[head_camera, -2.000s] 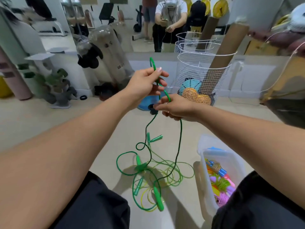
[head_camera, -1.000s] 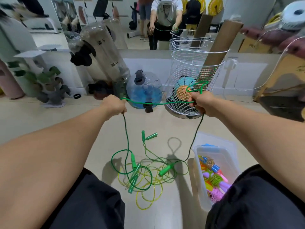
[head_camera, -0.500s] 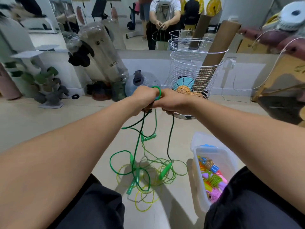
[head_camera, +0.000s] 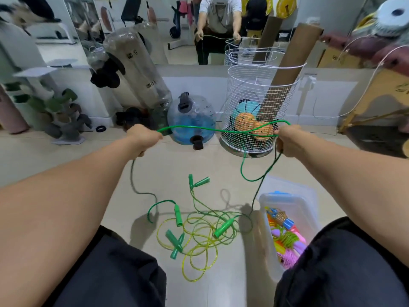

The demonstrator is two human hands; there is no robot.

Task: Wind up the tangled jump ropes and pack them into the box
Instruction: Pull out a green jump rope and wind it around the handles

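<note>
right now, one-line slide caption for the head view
Both hands stretch a green jump rope above tangled ropes beside the box.

A dark green jump rope [head_camera: 212,130] is stretched sideways in the air between two fists. The left hand [head_camera: 142,138] grips one part and the right hand [head_camera: 287,140] grips another. By the right hand the rope makes a loop that hangs down. From both hands it drops to the floor. Its two green handles [head_camera: 178,214] lie on the floor, apart from each other. Under them lies a messy pile of thin yellow-green rope [head_camera: 199,235] with more green handles. A clear plastic box [head_camera: 287,200] sits on the floor just right of the pile. Inside it are wound-up ropes [head_camera: 285,238] in orange, yellow, pink and purple.
</note>
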